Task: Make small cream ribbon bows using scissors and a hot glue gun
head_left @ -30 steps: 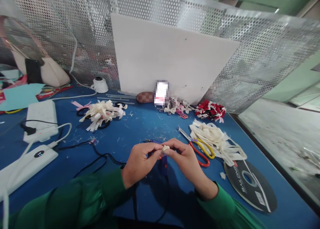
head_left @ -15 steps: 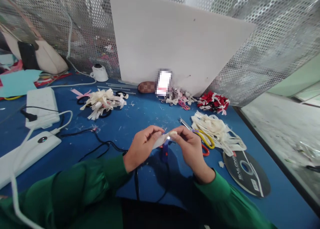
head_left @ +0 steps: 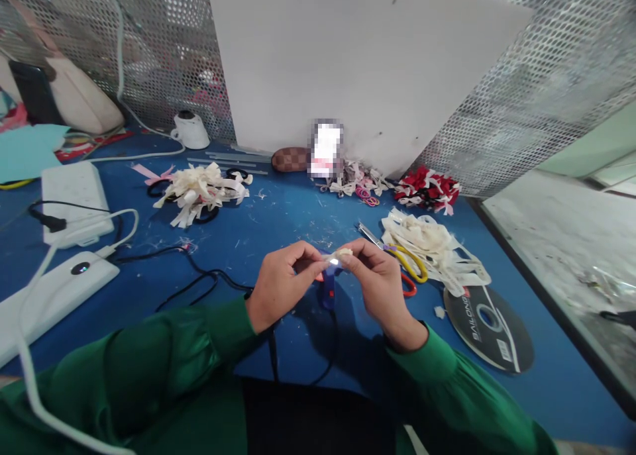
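My left hand (head_left: 287,284) and my right hand (head_left: 378,284) meet above the middle of the blue table, fingertips pinched on a small cream ribbon piece (head_left: 342,253). Each hand grips one end of it, and most of the piece is hidden by fingers. Directly beneath sits a blue corded tool (head_left: 328,291) with a bright light at its tip; its exact kind is unclear. Scissors with yellow and red handles (head_left: 410,263) lie just right of my right hand, beside a heap of cream ribbon strips (head_left: 427,246).
A black spool disc (head_left: 489,332) lies at right. Behind are red-and-white bows (head_left: 428,189), a phone (head_left: 326,149) and a brown checked case (head_left: 289,159). Cream ribbon bows (head_left: 201,191) lie back left. A power strip (head_left: 77,203), a white power bank (head_left: 59,296) and cables occupy the left.
My left fingers have moved closer to my right ones, and the pale ribbon tail that showed between them is now mostly hidden. The camera view has shifted slightly.
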`<state>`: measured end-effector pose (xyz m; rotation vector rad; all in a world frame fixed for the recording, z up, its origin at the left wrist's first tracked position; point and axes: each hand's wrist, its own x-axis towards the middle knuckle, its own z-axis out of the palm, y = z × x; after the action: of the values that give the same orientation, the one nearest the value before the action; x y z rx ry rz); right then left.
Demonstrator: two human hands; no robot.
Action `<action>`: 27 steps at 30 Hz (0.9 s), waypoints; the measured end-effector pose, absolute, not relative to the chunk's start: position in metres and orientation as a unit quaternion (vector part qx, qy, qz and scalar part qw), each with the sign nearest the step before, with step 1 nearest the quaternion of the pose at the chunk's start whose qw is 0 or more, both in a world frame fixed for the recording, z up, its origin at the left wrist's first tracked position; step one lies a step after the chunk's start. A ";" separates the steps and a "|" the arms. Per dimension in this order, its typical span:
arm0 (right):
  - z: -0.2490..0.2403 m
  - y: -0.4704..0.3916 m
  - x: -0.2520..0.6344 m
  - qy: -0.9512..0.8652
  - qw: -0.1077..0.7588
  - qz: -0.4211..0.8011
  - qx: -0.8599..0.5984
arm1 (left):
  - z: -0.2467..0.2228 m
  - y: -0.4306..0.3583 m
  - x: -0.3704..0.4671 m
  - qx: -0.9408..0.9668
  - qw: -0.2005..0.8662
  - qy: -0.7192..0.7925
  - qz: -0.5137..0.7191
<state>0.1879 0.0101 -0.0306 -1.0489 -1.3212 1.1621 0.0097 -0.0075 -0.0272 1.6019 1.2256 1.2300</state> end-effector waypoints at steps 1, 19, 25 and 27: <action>-0.030 0.010 0.188 -0.548 0.520 0.486 -0.439 | -0.027 -0.008 0.010 0.629 0.374 0.482 0.483; -0.025 0.009 0.187 -0.532 0.528 0.498 -0.436 | -0.028 -0.007 0.009 0.587 0.409 0.494 0.494; -0.027 0.009 0.188 -0.548 0.523 0.486 -0.437 | -0.030 -0.003 0.010 0.546 0.445 0.499 0.505; -0.027 0.009 0.189 -0.551 0.521 0.485 -0.436 | -0.028 -0.002 0.010 0.547 0.458 0.492 0.500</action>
<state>0.1886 0.0093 -0.0271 -1.0439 -1.3193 1.1618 0.0098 -0.0019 -0.0283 1.3480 1.2114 1.2315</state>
